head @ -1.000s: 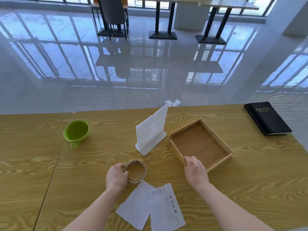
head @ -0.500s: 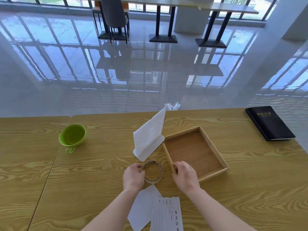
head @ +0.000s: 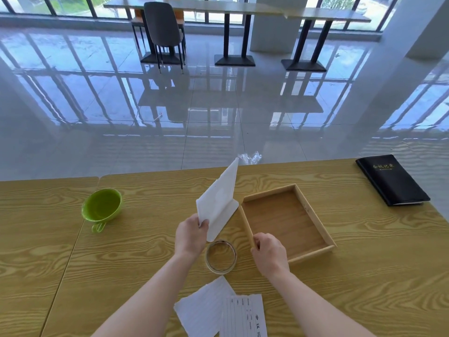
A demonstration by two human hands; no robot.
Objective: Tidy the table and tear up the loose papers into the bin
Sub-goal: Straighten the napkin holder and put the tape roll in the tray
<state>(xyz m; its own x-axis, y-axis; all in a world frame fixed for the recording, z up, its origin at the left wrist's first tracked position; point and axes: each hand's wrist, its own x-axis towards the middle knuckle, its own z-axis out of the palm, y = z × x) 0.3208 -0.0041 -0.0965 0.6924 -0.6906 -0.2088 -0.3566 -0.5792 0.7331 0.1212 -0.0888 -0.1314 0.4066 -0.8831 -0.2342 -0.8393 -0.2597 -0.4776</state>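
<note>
Two loose white papers [head: 218, 310] lie overlapped at the table's near edge, one lined, one printed. A roll of clear tape [head: 220, 256] rests flat just beyond them, between my wrists. My left hand [head: 190, 235] grips the lower corner of a white L-shaped sign stand [head: 218, 203], which leans upright. My right hand [head: 268, 251] holds the near left corner of a shallow wooden tray [head: 323, 229], which has nothing in it. No bin is in view.
A green cup [head: 102, 209] stands at the left near the seam between two tables. A black notebook [head: 391, 182] lies at the far right corner. Crumpled clear plastic [head: 250, 158] lies on the floor beyond the table. Dark chairs and tables stand far back.
My left hand let go of the tape roll and took hold of the white sign stand. My right hand slid the tray leftward, up beside the stand. The tape now lies free.
</note>
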